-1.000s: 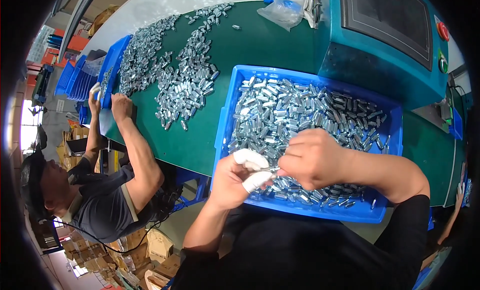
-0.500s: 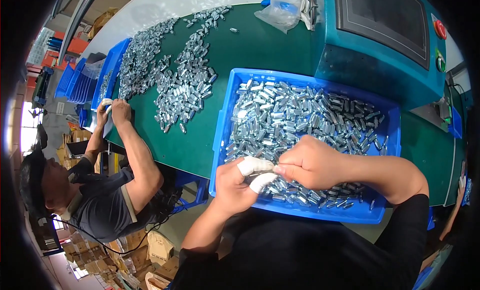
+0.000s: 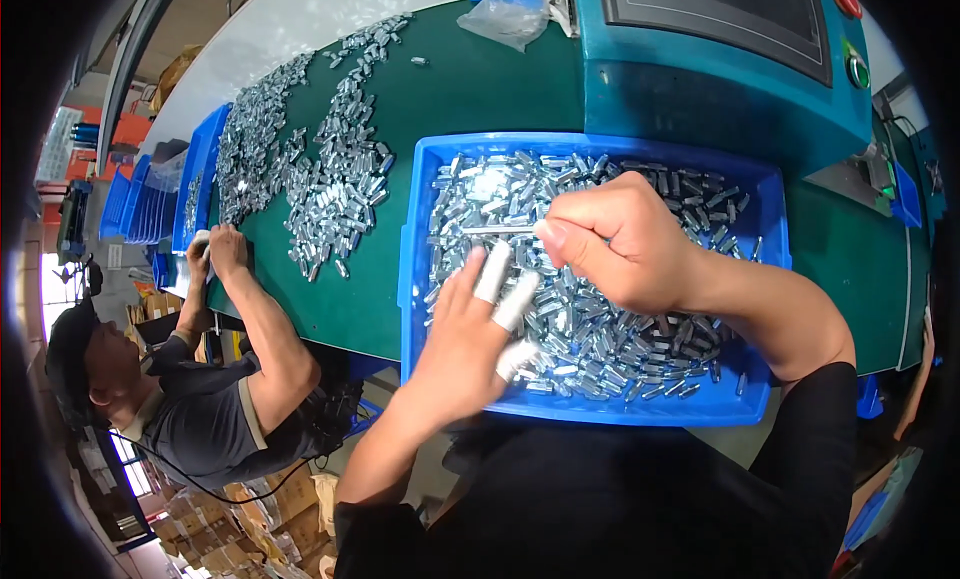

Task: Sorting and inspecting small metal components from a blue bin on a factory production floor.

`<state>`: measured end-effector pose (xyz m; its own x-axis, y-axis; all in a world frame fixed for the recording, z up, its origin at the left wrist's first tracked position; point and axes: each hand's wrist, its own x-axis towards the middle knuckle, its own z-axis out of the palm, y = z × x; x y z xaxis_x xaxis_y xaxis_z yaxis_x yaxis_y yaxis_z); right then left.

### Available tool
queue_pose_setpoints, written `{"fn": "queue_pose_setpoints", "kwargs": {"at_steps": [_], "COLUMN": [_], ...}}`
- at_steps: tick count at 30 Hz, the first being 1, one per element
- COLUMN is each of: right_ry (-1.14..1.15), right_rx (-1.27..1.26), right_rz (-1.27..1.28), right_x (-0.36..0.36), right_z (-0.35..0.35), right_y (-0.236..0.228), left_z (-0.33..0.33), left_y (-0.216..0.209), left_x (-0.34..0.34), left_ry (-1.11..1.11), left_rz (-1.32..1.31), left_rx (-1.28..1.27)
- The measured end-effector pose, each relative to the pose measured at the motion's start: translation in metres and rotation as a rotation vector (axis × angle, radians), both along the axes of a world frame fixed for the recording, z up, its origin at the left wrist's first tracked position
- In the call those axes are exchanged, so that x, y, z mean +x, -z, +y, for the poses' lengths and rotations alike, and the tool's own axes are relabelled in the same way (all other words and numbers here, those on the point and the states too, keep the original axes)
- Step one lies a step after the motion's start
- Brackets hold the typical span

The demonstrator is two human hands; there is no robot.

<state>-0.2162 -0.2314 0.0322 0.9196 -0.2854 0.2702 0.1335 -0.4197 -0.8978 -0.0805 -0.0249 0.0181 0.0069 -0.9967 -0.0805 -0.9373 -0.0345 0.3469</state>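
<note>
A blue tray (image 3: pixel 786 279) in front of me holds a heap of small shiny metal pieces (image 3: pixel 590 344), short and hexagonal in shape. Over its right half my right hand (image 3: pixel 630 244) is closed, thumb against the fingers, pinching a thin metal rod (image 3: pixel 495 230) that points left. Just below the rod, my left hand (image 3: pixel 455 339) has its fingers spread above the pieces. White coverings (image 3: pixel 514 301) wrap several of its digits. This hand is slightly blurred, and no object shows in it.
More metal pieces (image 3: pixel 335 194) lie heaped on the green table (image 3: pixel 450 89). A teal machine (image 3: pixel 690 89) with a dark screen stands behind the tray. To my left, a co-worker's hands (image 3: pixel 225 247) are near a narrow blue bin (image 3: pixel 207 174). A clear plastic bag (image 3: pixel 510 19) lies at the back.
My hands have parted: the left opened and moved up and slightly left, while the right rose with the rod, which now shows. The whole view has shifted a little.
</note>
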Motion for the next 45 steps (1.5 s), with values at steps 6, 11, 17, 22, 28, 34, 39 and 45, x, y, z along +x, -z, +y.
{"fn": "queue_pose_setpoints", "kwargs": {"at_steps": [6,11,17,22,28,34,39,45], "right_ry": [0.015,0.042,0.058,0.0,-0.014,-0.136,-0.146,-0.154], "right_rx": [0.019,0.145,0.151,0.233,0.236,0.209,0.19,0.143], "right_rz": [-0.058,-0.098,-0.171,-0.021,0.098,0.174,0.239,0.264], "right_x": [-0.005,-0.001,-0.003,0.002,-0.003,0.001,0.001,0.003], "right_z": [0.002,0.006,-0.003,0.004,0.007,0.013,0.015,0.017], "right_y": [-0.013,-0.007,0.0,-0.009,-0.006,-0.001,0.0,-0.003], "left_z": [-0.022,-0.075,-0.124,-0.073,-0.024,0.018,0.059,0.065], "left_y": [0.004,0.036,0.012,0.027,0.0,-0.01,0.04,0.053], "left_x": [-0.041,-0.072,-0.035,-0.006,-0.055,0.016,0.12,0.15], "left_ry": [0.47,0.587,0.054,0.122,0.407,-0.18,-0.889,-0.912], "left_rz": [0.22,0.316,0.715,-0.042,0.449,0.295,0.018,-0.078], "left_rx": [0.055,-0.167,0.12,-0.238,-0.113,-0.511,-0.567,-0.445]}}
